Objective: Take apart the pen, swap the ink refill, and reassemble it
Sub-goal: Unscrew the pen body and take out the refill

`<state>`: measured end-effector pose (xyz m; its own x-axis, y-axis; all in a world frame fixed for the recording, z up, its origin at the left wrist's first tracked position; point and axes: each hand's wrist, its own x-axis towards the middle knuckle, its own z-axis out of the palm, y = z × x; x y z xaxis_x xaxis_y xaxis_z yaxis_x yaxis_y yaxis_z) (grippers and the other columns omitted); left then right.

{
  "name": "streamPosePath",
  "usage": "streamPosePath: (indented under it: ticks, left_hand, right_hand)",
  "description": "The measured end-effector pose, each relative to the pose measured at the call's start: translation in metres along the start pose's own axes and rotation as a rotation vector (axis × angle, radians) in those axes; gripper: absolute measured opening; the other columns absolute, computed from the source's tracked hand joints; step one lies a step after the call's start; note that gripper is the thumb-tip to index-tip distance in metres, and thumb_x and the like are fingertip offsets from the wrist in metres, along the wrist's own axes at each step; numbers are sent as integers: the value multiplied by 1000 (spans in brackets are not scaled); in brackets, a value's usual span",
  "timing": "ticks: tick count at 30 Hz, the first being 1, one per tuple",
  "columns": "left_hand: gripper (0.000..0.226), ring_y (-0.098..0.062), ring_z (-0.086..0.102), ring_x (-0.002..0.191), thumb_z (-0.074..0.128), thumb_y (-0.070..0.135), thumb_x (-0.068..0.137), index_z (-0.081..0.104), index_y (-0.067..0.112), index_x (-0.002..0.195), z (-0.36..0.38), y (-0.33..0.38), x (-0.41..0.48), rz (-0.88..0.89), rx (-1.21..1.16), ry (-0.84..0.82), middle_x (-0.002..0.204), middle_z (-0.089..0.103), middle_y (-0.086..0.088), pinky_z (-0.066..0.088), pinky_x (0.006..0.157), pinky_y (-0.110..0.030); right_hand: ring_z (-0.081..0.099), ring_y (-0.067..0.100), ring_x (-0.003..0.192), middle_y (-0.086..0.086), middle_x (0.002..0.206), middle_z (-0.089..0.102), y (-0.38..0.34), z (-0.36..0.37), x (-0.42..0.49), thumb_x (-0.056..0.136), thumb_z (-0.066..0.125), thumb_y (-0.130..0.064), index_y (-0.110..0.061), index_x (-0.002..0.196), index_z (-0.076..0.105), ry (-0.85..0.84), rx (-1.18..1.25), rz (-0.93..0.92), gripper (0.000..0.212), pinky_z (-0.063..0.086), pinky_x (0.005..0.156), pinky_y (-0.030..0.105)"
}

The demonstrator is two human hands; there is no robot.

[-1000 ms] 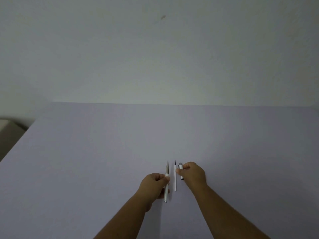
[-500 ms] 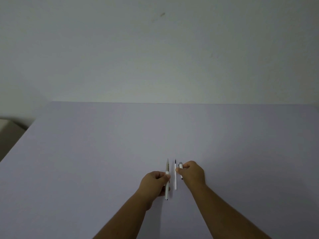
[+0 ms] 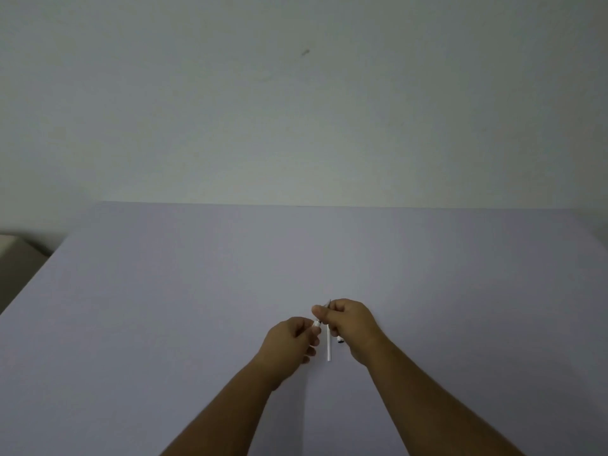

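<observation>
My left hand [image 3: 291, 342] is closed around the white barrel of the pen [image 3: 317, 323], and only a short white piece shows between the hands. My right hand [image 3: 348, 324] pinches the pen's grey front end, whose tip pokes out above the fingers. A thin white ink refill [image 3: 329, 347] lies on the lavender table [image 3: 164, 324] just below and between the two hands. A small white piece with a dark end [image 3: 340, 340] lies on the table partly under my right hand.
The table's left edge runs diagonally at the left, with a beige object [image 3: 13, 255] beyond it. A plain pale wall [image 3: 296, 110] rises behind the table's far edge.
My right hand let go of the small piece and moved left onto the pen's front end. The pen has tilted, and both hands now grip it together.
</observation>
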<state>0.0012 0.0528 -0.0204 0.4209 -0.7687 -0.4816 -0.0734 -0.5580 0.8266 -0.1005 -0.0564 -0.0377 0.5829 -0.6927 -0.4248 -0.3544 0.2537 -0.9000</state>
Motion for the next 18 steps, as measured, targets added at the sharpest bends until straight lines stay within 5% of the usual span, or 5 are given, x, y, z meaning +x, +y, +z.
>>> streamPosePath:
  ticks: [2,6,11,14,18]
  left_hand:
    - [21,-6,59,55,52,28,96,69,22,85,-11,5,-2,-34,-93,-82,73,64,5,47,50,-17]
    - [22,1,54,49,52,32,95,69,32,80,-31,13,-4,44,100,-144,72,66,13,41,46,-11]
    - [21,-6,51,67,53,36,94,69,22,92,-32,18,-9,200,367,-55,86,67,6,42,62,-17]
    - [22,-7,47,63,52,36,94,65,23,82,-29,23,-14,259,435,-17,77,61,5,37,59,-17]
    - [23,-3,43,56,52,35,94,65,19,84,-27,28,-18,312,490,19,74,59,7,35,56,-15]
  right_hand:
    - [47,11,55,2,63,57,-4,-3,-6,78,73,-29,-11,73,69,-44,72,-10,19,39,55,25]
    - [59,13,70,0,74,67,-11,-11,-14,83,69,-18,-15,80,73,-161,163,-21,6,47,70,27]
    - [58,15,61,4,68,66,-26,-24,-22,81,71,-18,-9,76,68,-192,-40,-13,10,50,64,31]
    - [61,15,73,2,76,66,-28,-28,-27,80,68,-5,-13,84,68,-216,-54,-76,8,54,79,33]
    - [61,15,65,4,72,68,-31,-30,-32,82,71,-27,-8,82,69,-180,-56,-3,19,55,68,31]
